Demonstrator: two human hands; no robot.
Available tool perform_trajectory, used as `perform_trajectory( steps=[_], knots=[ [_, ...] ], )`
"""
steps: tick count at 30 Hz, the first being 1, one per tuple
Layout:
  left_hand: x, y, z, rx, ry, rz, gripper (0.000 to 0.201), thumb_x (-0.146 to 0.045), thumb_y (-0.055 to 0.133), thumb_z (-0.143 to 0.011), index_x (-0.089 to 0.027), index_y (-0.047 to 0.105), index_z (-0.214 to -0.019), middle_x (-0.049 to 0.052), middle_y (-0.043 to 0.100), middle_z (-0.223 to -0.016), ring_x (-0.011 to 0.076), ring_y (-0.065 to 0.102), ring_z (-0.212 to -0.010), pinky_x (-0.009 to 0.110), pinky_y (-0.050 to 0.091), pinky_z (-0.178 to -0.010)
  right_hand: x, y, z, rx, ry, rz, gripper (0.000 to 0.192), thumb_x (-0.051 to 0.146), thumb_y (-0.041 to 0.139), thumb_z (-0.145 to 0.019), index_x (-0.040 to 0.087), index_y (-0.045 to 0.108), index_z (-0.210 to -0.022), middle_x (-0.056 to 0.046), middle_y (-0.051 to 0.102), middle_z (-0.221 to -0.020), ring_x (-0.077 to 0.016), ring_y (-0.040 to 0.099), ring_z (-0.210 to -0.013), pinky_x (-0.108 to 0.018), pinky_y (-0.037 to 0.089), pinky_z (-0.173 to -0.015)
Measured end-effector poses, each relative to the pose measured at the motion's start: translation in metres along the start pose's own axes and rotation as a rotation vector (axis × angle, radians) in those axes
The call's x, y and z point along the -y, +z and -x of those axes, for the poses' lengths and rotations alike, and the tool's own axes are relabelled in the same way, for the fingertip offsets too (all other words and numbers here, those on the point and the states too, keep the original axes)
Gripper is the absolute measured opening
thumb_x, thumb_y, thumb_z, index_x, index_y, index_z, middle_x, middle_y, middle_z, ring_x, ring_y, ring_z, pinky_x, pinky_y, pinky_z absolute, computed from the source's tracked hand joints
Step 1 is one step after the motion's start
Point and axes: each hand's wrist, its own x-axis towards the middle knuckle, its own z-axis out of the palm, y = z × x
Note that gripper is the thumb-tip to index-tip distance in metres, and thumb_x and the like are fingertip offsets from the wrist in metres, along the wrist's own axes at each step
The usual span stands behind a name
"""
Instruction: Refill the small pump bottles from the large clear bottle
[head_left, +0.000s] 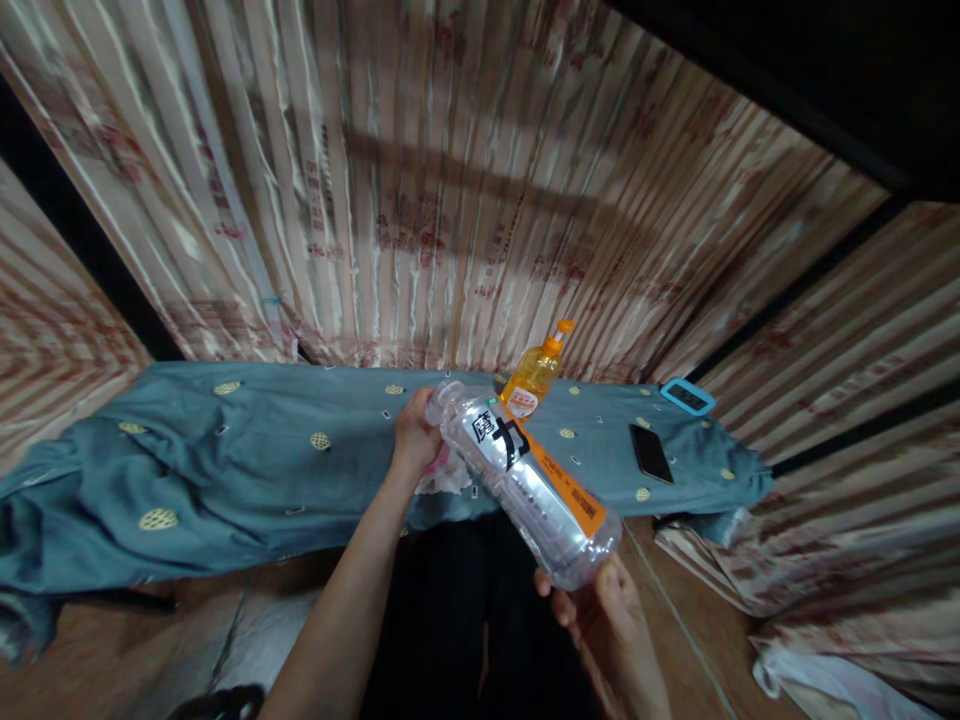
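A clear plastic bottle [540, 485] with an orange and silver label slants across the view above my lap. Its neck end is in my left hand [418, 430], whose fingers close round it near the cap end. At the lower right, the base of the bottle rests in the fingers of my right hand [607, 610]. Behind the bottle stands a pump bottle [534, 375] of orange-yellow liquid with an orange pump head. A pinkish-white crumpled thing [448, 475] lies partly hidden behind my left hand and the bottle; I cannot make out what it is.
A narrow surface under a blue-green patterned cloth [255, 450] runs across in front of me. A dark phone [651, 453] and a blue-framed digital clock [687, 396] lie on its right part. Pleated curtains [420, 180] hang behind and at both sides, with dark poles.
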Motion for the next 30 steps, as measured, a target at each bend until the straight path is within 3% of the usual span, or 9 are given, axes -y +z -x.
perform_trajectory(
  steps=[14, 22, 30],
  knots=[
    [-0.0035, 0.0025, 0.0017, -0.011, -0.004, -0.004, 0.019, -0.042, 0.077, -0.095, -0.027, 0.075, -0.106, 0.007, 0.085, -0.103, 0.0315, 0.082, -0.099, 0.039, 0.062, -0.089, -0.0013, -0.0022, -0.0007, -0.005, 0.003, 0.008, 0.062, 0.068, 0.117, -0.067, 0.021, 0.086, -0.094, -0.006, 0.09, -0.088, -0.0049, 0.056, -0.049, -0.014, 0.053, -0.048],
    [-0.0024, 0.0009, 0.0002, 0.003, -0.008, -0.023, 0.017, -0.04, 0.077, -0.093, -0.027, 0.073, -0.104, 0.008, 0.085, -0.104, 0.0321, 0.082, -0.1, 0.04, 0.063, -0.089, 0.003, 0.0049, 0.0012, -0.006, -0.01, 0.006, 0.061, 0.068, 0.117, -0.067, 0.022, 0.088, -0.096, -0.002, 0.087, -0.085, -0.0075, 0.07, -0.054, -0.011, 0.054, -0.049],
    [-0.0022, -0.0015, -0.0018, 0.027, -0.015, -0.054, 0.017, -0.041, 0.077, -0.093, -0.026, 0.075, -0.102, 0.008, 0.087, -0.105, 0.0312, 0.083, -0.103, 0.039, 0.064, -0.092, 0.0007, 0.0057, 0.0006, -0.005, -0.017, -0.023, 0.064, 0.067, 0.117, -0.067, 0.02, 0.088, -0.099, -0.005, 0.09, -0.087, -0.0077, 0.071, -0.052, -0.011, 0.054, -0.047]
  ],
)
